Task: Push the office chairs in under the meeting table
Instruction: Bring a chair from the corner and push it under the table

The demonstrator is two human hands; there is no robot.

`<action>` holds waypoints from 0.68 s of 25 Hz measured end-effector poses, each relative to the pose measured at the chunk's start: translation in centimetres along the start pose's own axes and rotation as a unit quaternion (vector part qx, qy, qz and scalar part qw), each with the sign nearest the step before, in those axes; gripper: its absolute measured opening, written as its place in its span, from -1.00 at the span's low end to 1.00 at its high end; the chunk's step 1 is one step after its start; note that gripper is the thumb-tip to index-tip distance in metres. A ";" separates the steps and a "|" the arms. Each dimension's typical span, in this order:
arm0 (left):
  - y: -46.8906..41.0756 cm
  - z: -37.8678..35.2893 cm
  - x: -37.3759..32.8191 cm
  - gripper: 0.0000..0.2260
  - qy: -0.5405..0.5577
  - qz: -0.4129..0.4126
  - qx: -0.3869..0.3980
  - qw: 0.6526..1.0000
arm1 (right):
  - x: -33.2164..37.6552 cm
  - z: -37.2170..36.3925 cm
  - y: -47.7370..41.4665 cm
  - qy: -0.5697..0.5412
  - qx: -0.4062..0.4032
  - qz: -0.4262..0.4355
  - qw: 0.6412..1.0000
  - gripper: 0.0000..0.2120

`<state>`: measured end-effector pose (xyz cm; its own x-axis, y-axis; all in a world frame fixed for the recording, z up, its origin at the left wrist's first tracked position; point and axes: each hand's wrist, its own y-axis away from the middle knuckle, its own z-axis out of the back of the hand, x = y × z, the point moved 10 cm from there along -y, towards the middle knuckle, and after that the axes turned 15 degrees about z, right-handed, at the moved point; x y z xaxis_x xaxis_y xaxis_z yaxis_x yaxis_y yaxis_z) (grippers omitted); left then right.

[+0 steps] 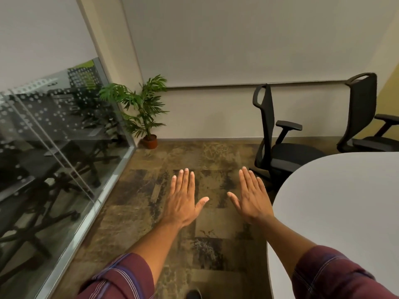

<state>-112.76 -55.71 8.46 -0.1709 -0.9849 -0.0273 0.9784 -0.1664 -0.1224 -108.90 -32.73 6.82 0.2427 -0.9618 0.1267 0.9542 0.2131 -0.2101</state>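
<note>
We log: left hand (184, 198) and right hand (251, 198), flat, empty, fingers spread (over carpet); nearer chair (278, 134) beyond the right hand, second chair (364, 117) farther right, both beside white table (336, 201).

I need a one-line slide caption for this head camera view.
Both hands, left and right, held open above carpet; two black office chairs wait beside the white meeting table.

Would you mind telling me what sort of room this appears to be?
Probably a small office meeting room: a rounded white table, two black mesh-backed swivel chairs with armrests beside it, and a glass partition wall on the left.
</note>
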 end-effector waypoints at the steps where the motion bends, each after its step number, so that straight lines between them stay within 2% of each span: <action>1: -2.6 -0.5 -0.3 -0.07 -0.006 -0.007 -0.002 1.000 | -1.4 -0.4 -1.9 0.002 -0.003 -0.010 1.000 -0.15; 5: -14.2 -2.6 -0.8 -0.08 -0.007 -0.039 -0.004 0.999 | -6.4 -2.1 -10.6 0.007 -0.006 -0.046 0.999 -0.17; 12: -32.7 -5.7 -2.6 -0.09 0.020 -0.108 0.022 0.994 | -15.1 -2.7 -22.8 -0.024 -0.040 -0.161 0.986 -0.15; 17: -41.7 -6.2 -5.3 -0.08 0.046 -0.135 0.022 0.989 | -20.5 -1.7 -28.5 -0.018 -0.075 -0.219 0.973 -0.11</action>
<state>-153.38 -43.24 7.56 -0.4352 -0.8958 -0.0902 0.8992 -0.4273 -0.0945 -141.35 -19.38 8.61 -0.1735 -0.9474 0.2688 0.9317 -0.2464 -0.2668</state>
